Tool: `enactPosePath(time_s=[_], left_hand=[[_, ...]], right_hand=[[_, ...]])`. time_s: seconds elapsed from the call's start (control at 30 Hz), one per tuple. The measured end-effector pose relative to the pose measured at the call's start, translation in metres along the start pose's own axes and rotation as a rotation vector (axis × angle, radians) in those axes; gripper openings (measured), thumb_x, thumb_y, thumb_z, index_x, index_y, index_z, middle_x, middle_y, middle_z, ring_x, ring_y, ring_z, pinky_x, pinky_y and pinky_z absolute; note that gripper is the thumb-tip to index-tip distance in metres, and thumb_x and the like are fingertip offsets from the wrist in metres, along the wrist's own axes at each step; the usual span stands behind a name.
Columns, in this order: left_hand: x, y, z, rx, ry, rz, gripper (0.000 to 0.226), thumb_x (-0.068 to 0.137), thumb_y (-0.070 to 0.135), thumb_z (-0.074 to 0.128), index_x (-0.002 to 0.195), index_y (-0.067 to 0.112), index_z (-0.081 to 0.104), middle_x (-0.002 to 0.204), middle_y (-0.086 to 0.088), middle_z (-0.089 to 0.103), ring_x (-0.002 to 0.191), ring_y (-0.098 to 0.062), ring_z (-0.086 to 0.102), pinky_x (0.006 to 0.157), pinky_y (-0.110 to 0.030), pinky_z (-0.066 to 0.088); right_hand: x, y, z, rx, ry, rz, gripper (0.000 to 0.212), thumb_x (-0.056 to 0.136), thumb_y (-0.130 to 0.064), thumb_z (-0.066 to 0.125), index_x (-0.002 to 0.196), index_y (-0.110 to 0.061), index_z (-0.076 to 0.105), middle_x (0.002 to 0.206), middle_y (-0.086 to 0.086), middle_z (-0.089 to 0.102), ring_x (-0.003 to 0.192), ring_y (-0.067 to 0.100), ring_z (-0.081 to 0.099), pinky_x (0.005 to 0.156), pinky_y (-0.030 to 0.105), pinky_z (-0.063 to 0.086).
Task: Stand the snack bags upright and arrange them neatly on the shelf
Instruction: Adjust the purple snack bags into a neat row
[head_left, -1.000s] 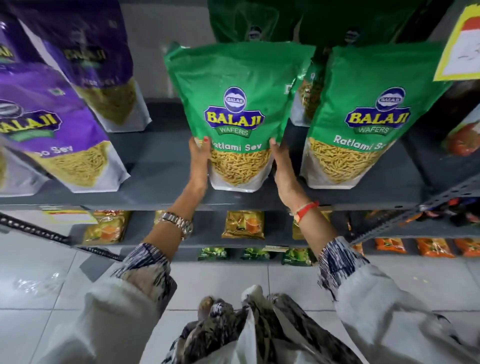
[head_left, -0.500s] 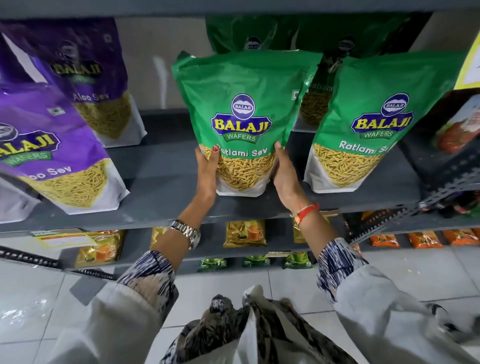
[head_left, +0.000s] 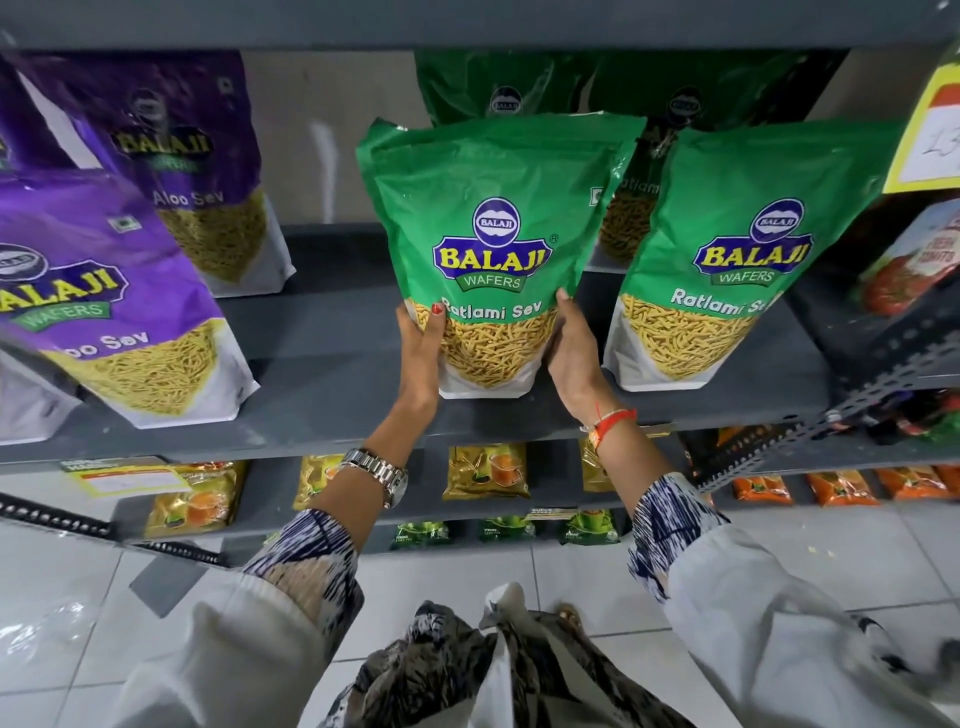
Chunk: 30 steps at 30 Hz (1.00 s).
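Observation:
A green Balaji Ratlami Sev bag (head_left: 493, 208) stands upright on the grey shelf (head_left: 332, 384), its base on the board. My left hand (head_left: 422, 353) grips its lower left side and my right hand (head_left: 574, 358) presses its lower right side. A second green Ratlami Sev bag (head_left: 727, 223) stands upright just to the right, a small gap apart. More green bags (head_left: 519, 83) stand behind them. At the left, two purple Aloo Sev bags, one in front (head_left: 104, 291) and one behind (head_left: 192, 150), lean to the left.
A yellow price tag (head_left: 930, 135) hangs at the upper right above a red tomato snack bag (head_left: 914, 260). Lower shelves hold gold tea packets (head_left: 485, 470), green packets (head_left: 589, 525) and orange packets (head_left: 836, 488). A perforated metal upright (head_left: 831, 415) crosses the right side. White floor tiles lie below.
Both hands slid a little higher up the sides of the green bag, and it now stands straighter on the shelf. The view moved closer and tilted up.

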<state>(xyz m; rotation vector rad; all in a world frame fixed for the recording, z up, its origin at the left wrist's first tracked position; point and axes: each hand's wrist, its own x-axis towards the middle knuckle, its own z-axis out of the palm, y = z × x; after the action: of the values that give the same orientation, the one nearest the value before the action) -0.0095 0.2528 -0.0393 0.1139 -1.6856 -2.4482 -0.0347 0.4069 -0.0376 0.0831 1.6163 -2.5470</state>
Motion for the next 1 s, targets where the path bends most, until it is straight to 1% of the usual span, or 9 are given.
enactPosePath(time_s=[0.2,0.33,0.43,0.6,0.67,0.77,0.83,0.9,1.0], left_hand=[[-0.018,0.002,-0.002,0.105,0.061,0.025,0.110,0.054,0.071,0.063,0.134,0.008,0.022,0.119,0.003,0.049,0.098,0.009,0.059,0.077,-0.009,0.050],[-0.053,-0.004,-0.041,0.216,0.213,0.120,0.043,0.089,0.032,0.044,0.129,0.019,0.037,0.137,0.002,0.043,0.130,-0.017,0.040,0.101,-0.016,0.038],[-0.071,0.001,-0.094,0.275,0.384,0.236,0.021,0.088,0.030,0.043,0.108,0.031,0.049,0.111,0.010,0.053,0.110,-0.021,0.053,0.095,-0.037,0.042],[-0.071,0.043,-0.193,0.343,0.664,0.374,0.013,0.088,0.015,0.041,0.100,0.015,0.046,0.094,0.008,0.048,0.085,0.004,0.047,0.081,-0.017,0.039],[-0.063,0.061,-0.229,0.333,0.670,0.368,0.019,0.088,0.016,0.042,0.106,0.009,0.044,0.101,0.000,0.048,0.085,0.006,0.049,0.080,-0.014,0.041],[-0.049,0.088,-0.261,0.362,0.600,0.275,0.038,0.093,0.018,0.038,0.127,0.000,0.036,0.121,-0.006,0.044,0.102,0.002,0.049,0.088,-0.009,0.040],[-0.039,0.102,-0.270,0.354,0.576,0.202,0.040,0.096,0.020,0.035,0.133,0.003,0.034,0.129,-0.005,0.044,0.114,-0.007,0.042,0.098,-0.017,0.036],[-0.028,0.114,-0.272,0.311,0.562,0.111,0.032,0.097,0.026,0.030,0.122,0.014,0.047,0.115,0.005,0.057,0.104,-0.003,0.050,0.094,-0.021,0.038],[-0.011,0.116,-0.273,0.355,0.470,0.131,0.030,0.099,0.025,0.022,0.093,0.028,0.051,0.069,0.023,0.071,0.070,0.010,0.064,0.066,-0.010,0.050]], right_hand=[[-0.021,0.007,0.008,-0.224,0.232,-0.215,0.043,0.082,-0.045,0.051,0.118,-0.022,0.047,0.116,0.000,0.058,0.104,0.002,0.057,0.091,0.025,0.044],[-0.064,0.041,0.035,-0.251,0.439,-0.477,0.046,0.082,-0.035,0.056,0.119,-0.010,0.043,0.121,0.019,0.051,0.110,0.026,0.053,0.093,0.037,0.046],[-0.082,0.079,0.073,-0.341,0.279,-0.496,0.037,0.085,-0.025,0.055,0.117,-0.009,0.046,0.117,0.016,0.050,0.110,0.025,0.051,0.096,0.041,0.045],[-0.077,0.118,0.160,-0.303,0.057,-0.399,0.031,0.082,-0.027,0.057,0.109,-0.012,0.053,0.110,-0.008,0.052,0.102,0.009,0.052,0.091,0.023,0.044],[-0.063,0.124,0.196,-0.293,-0.044,-0.291,0.038,0.081,-0.028,0.058,0.112,-0.008,0.052,0.113,-0.004,0.053,0.106,0.009,0.051,0.091,0.017,0.041],[-0.041,0.122,0.239,-0.244,-0.117,-0.066,0.059,0.077,-0.040,0.052,0.130,-0.016,0.042,0.128,0.002,0.047,0.120,0.013,0.045,0.103,0.028,0.035],[-0.031,0.120,0.259,-0.194,-0.135,0.018,0.062,0.083,-0.040,0.051,0.137,-0.013,0.035,0.135,0.003,0.044,0.116,0.008,0.041,0.100,0.026,0.034],[-0.024,0.122,0.271,-0.151,-0.188,0.055,0.053,0.090,-0.042,0.047,0.136,-0.017,0.038,0.144,0.007,0.045,0.119,0.012,0.046,0.100,0.029,0.037],[-0.023,0.128,0.281,-0.109,-0.285,0.070,0.061,0.084,-0.051,0.050,0.135,-0.020,0.042,0.139,0.010,0.053,0.125,0.025,0.053,0.104,0.041,0.044]])
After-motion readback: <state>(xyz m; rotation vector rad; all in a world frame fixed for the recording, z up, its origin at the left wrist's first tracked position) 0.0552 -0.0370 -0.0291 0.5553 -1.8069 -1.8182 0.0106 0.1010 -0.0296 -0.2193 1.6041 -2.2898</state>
